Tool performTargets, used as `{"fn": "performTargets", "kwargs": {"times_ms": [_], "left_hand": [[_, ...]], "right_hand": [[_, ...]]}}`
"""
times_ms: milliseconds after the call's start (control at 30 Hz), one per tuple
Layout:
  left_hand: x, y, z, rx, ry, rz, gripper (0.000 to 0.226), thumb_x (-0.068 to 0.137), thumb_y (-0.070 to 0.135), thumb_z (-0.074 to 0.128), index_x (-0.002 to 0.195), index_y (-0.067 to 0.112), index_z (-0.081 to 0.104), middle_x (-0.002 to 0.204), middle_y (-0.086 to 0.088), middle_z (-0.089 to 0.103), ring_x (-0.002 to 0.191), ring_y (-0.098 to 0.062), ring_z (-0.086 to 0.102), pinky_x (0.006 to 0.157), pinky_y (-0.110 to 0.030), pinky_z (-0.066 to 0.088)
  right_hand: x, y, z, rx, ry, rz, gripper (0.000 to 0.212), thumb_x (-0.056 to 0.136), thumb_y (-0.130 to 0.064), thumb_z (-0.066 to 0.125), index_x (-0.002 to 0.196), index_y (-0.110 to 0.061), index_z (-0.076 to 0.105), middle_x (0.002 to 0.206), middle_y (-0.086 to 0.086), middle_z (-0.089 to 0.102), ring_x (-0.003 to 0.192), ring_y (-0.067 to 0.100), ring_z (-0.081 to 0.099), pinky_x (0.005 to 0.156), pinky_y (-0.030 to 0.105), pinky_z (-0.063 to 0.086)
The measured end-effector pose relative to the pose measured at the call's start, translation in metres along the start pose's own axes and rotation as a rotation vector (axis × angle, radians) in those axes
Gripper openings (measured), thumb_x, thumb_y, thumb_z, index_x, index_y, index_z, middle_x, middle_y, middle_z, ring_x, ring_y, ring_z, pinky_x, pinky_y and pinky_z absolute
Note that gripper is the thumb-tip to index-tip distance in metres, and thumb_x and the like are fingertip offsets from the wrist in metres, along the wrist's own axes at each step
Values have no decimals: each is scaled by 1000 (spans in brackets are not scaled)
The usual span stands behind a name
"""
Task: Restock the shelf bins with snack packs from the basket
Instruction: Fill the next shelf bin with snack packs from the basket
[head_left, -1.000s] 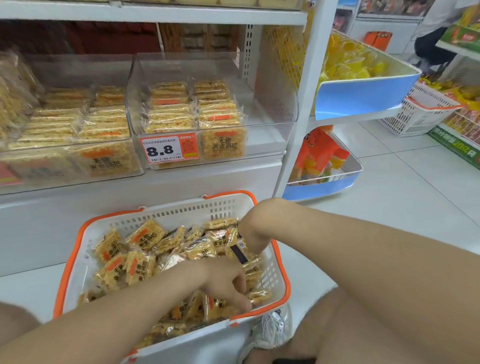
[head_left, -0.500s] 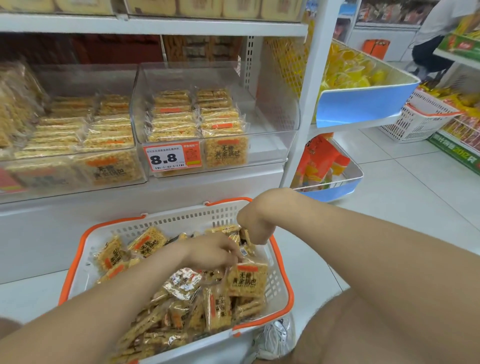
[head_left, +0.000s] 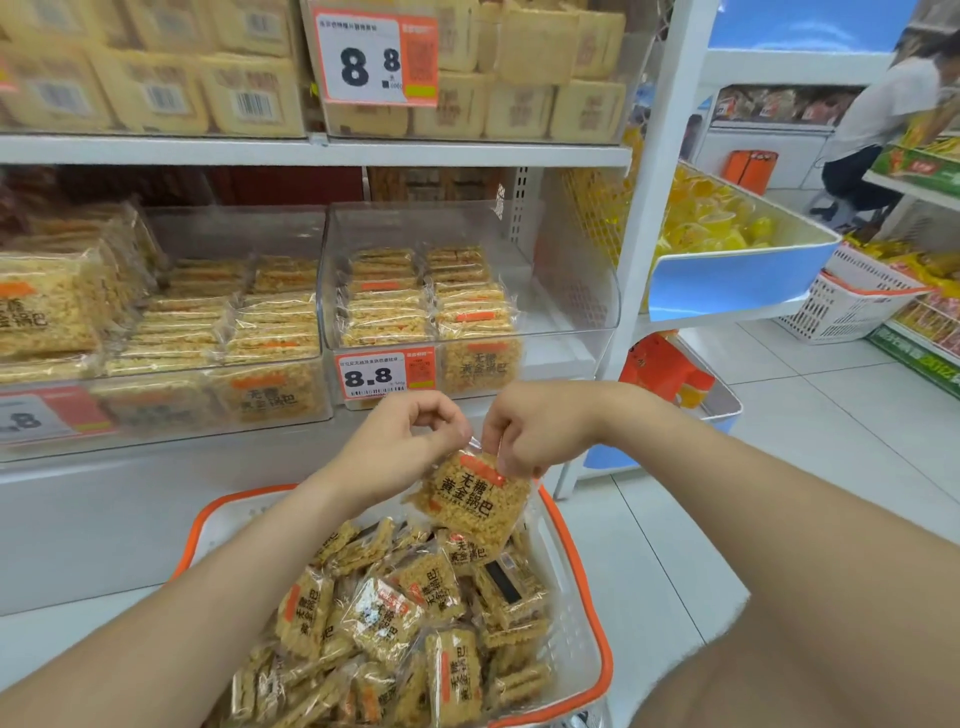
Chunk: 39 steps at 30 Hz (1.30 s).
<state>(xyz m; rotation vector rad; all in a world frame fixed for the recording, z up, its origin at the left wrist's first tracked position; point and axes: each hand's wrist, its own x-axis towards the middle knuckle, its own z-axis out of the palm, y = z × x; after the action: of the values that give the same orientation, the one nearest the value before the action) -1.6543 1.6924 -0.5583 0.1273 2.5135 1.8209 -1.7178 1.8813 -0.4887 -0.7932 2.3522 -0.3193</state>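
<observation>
Snack pack (head_left: 475, 501) hangs just above the basket (head_left: 569, 613), which is heaped with loose packs (head_left: 384, 618), below the clear shelf bin (head_left: 566, 291). Both hands grasp it: the left hand (head_left: 408, 441) and right hand (head_left: 527, 436) pinch its top edge with curled fingers.

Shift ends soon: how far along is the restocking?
Done: the bin holds two rows of packs, its right part bare. In hand: left hand and right hand pinch one pack over the basket. Left: the basket is heaped with packs.
</observation>
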Motion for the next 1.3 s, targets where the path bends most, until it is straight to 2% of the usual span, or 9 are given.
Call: {"fn": "performTargets", "kwargs": {"times_ms": [133,300,433,533,667,800,1000,1167,1300], "left_hand": [[4,6,-6,60,93,78,10,99,18,72,90,19,74,84,7,69,73,-15,66,72,-40,58],[12,31,-7,125,366,246,13,107,29,59,107,25,72,88,13,71,78,-1,65,71,-16,47],[22,48,-8,297,593,344,24,111,24,47,128,20,64,110,11,68,98,-4,63,86,-26,51],[41,56,-11,562,523,390,27,108,19,49,131,14,62,121,2,63,114,-12,55,100,-33,46],[70,63,-13,859,341,309,40,109,34,45,136,10,60,136,-6,59,126,-22,52,107,-38,43],[103,59,-24,985,209,204,49,109,40,41,137,5,60,149,-13,54,140,-30,47,117,-45,39],[147,54,-37,1058,60,55,64,110,49,37,155,4,44,168,-17,34,157,-32,27,128,-47,24],[169,45,-38,1082,95,1,57,108,53,33,143,12,52,149,-10,54,138,-33,47,113,-55,36],[177,38,-38,1059,66,-74,72,104,64,28,158,19,38,167,-7,35,155,-33,25,121,-64,18]], "right_hand": [[-1,-1,-2,32,162,-80,25,93,-23,72,88,1,65,60,-3,52,56,14,47,57,30,40],[-4,-4,-18,167,419,-152,21,101,-24,63,95,-4,70,83,16,66,72,20,55,68,42,47],[-2,0,-43,315,804,-44,34,99,-25,56,82,3,63,77,19,64,71,28,53,64,37,38],[13,12,-60,461,1030,63,34,98,-25,52,70,-6,51,62,3,49,62,20,45,57,33,34],[42,27,-82,643,1165,98,34,105,-30,51,76,-13,48,68,2,48,68,24,47,68,38,39],[68,41,-96,366,1302,165,29,108,-32,50,120,-8,62,103,9,70,101,31,61,74,36,36],[110,57,-110,-232,1282,355,17,106,-24,52,117,-13,56,108,13,72,111,38,56,87,46,40],[136,65,-123,-403,1125,358,10,99,-10,57,108,-7,60,106,19,72,105,40,64,82,43,41],[157,67,-133,-441,995,398,26,93,-2,62,119,-8,61,114,18,70,108,41,66,85,42,48]]}}
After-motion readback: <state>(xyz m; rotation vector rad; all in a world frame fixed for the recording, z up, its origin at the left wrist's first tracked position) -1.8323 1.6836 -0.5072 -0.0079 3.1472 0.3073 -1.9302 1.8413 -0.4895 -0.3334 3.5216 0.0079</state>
